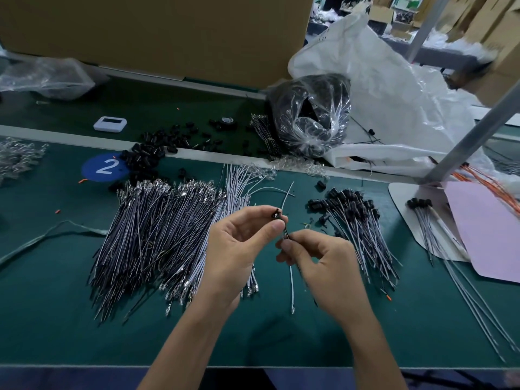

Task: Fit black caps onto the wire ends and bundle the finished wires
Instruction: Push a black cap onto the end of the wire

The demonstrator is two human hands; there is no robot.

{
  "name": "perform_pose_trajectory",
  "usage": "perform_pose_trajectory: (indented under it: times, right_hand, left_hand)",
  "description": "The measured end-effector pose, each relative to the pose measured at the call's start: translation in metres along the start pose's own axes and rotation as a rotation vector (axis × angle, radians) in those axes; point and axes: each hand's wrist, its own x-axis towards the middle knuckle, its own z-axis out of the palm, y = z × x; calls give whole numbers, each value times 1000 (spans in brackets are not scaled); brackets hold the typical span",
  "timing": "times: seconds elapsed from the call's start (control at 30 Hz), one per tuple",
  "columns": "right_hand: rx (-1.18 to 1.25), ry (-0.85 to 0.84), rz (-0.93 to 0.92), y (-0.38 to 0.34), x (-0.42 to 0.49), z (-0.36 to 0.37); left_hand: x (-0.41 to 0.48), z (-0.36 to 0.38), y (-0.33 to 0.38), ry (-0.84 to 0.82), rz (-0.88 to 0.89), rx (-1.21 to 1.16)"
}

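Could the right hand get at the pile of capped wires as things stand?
Probably yes: the capped wires lie uncovered just beside the right hand, though its fingers pinch a wire now.

Black cap (276,213), green table (56,319), pink sheet (489,235).

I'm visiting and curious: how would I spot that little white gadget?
Find the big cardboard box at the back. On the dark green belt below it, left of the scattered black caps, lies the white gadget: the only flat white rectangle there.
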Motion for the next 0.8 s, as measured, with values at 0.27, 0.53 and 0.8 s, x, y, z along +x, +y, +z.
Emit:
perform_pose_trajectory:
  times: [0.27, 0.53, 0.8]
  right_hand:
    - [261, 33, 75, 2, -3, 6]
    - [420, 19, 105, 4, -3, 11]
    - [368, -1, 105, 7, -6, 13]
  left_hand:
    - [-4, 2, -2, -30, -50, 53]
    - [-4, 2, -3, 46, -77, 15]
    - [0, -1, 0, 74, -106, 35]
